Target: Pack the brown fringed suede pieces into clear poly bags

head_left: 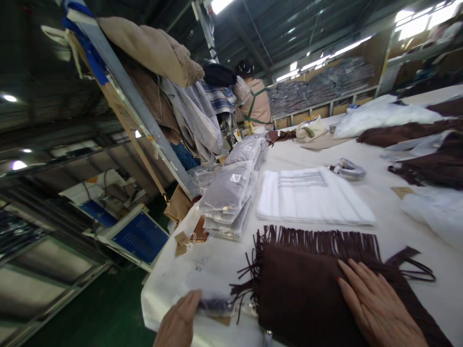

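Observation:
A dark brown folded fringed scarf (304,279) lies on the white-covered table near its front edge, its tassels spread along the far and left sides. My right hand (376,303) rests flat on top of it, fingers stretched out. Left of the scarf, my left hand (177,320) is low over the table edge, its fingertips close to a small dark item in clear plastic (216,305). The left fingers are blurred and partly hidden, so I cannot tell whether they grip it. Loose brown strips (410,262) stick out beyond the scarf's right side.
Beyond the scarf lies a white folded cloth (311,197), with a coiled clear strap (347,169) near it. Bagged grey packs (227,193) are stacked at left beside cardboard tags (183,241). A garment-hung metal rack (137,106) leans over the table's left edge. A person (257,101) is farther back.

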A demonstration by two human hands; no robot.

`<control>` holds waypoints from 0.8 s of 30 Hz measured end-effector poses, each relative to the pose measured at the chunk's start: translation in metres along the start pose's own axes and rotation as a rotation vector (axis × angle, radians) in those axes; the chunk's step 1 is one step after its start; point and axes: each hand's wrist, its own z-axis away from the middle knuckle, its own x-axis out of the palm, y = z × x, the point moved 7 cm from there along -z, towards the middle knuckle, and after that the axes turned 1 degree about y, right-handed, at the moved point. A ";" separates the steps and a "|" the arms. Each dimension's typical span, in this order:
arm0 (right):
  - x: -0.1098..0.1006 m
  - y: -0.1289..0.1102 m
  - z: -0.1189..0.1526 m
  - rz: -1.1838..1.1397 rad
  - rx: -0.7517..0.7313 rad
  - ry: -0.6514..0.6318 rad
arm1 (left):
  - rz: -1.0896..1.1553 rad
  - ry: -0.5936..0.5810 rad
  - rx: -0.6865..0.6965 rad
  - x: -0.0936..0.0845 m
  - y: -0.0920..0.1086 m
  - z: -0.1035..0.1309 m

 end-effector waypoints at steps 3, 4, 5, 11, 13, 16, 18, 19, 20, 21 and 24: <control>0.001 -0.001 0.001 -0.012 0.000 -0.006 | -0.039 0.205 -0.020 -0.017 0.002 0.027; 0.002 -0.001 0.001 -0.012 -0.005 -0.005 | -0.017 0.293 0.037 -0.028 0.018 0.027; 0.002 -0.002 0.000 -0.008 -0.010 -0.003 | 0.027 0.365 0.138 -0.038 0.041 0.025; 0.000 -0.003 0.000 0.016 -0.046 0.021 | 0.336 0.175 0.228 -0.050 0.147 -0.028; 0.001 -0.002 0.001 0.014 -0.033 0.004 | 0.340 0.080 0.165 -0.046 0.151 -0.035; 0.006 0.001 0.006 -0.009 0.015 -0.024 | 0.323 0.013 0.046 -0.044 0.136 -0.033; 0.010 0.003 0.010 -0.046 0.046 -0.033 | 0.303 0.010 -0.024 -0.044 0.124 -0.027; 0.011 0.004 0.012 -0.066 0.057 -0.033 | 0.295 0.027 -0.046 -0.044 0.120 -0.024; 0.012 0.004 0.014 -0.085 0.063 -0.035 | 0.297 0.053 -0.049 -0.044 0.118 -0.021; 0.013 0.005 0.015 -0.100 0.065 -0.039 | 0.310 0.084 -0.032 -0.043 0.119 -0.019; 0.014 0.005 0.016 -0.113 0.058 -0.050 | 0.381 0.147 0.067 -0.038 0.130 -0.015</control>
